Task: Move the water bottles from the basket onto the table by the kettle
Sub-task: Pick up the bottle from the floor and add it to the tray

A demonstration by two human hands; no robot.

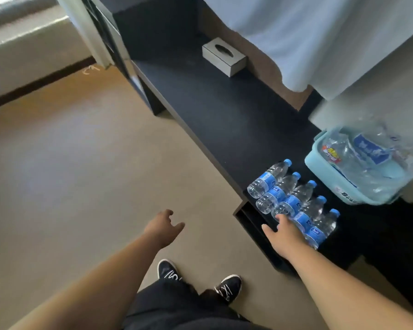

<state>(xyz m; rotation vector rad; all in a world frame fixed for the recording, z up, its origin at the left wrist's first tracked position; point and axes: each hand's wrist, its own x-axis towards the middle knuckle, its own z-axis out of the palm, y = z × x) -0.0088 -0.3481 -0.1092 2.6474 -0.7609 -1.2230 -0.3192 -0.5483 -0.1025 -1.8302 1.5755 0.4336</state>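
Several clear water bottles (291, 198) with blue caps and blue labels lie side by side in a row on the dark table (212, 110), near its front corner. A light blue basket (329, 179) stands just right of them, holding crumpled clear plastic wrap with blue print. My right hand (284, 234) reaches onto the near end of the row, fingers spread over the bottles, thumb out to the left; whether it grips one is unclear. Over the floor, left of the table, my left hand (163, 228) hangs with loosely curled fingers and holds nothing. No kettle is in view.
A grey tissue box (223, 55) sits farther back on the table. White bedding (320, 39) hangs over the far right side. Beige floor spreads to the left, and my two dark shoes (200, 279) stand close to the table's corner.
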